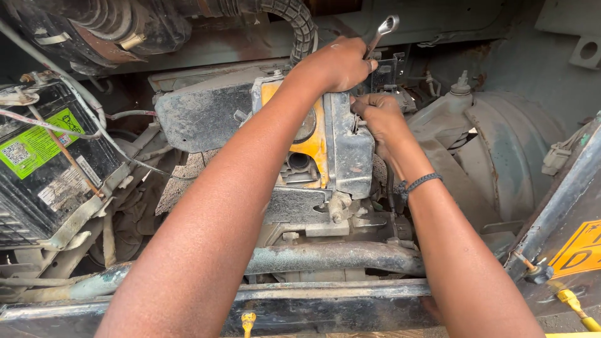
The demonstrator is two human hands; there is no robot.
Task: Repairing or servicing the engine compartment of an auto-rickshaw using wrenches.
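Note:
My left hand (338,62) reaches deep into an engine bay and is closed around a metal wrench (383,30), whose ring end sticks up above my knuckles. My right hand (380,119) is just below and to the right, fingers curled against the top right edge of a dirty grey and yellow engine unit (344,150). What the right fingers hold is hidden. A dark braided band (414,183) sits on my right wrist.
A black battery with a green label (37,156) stands at the left, wires running over it. A ribbed black hose (294,22) curves overhead. A grey round housing (507,156) is at the right; a rusty crossbar (332,256) runs below.

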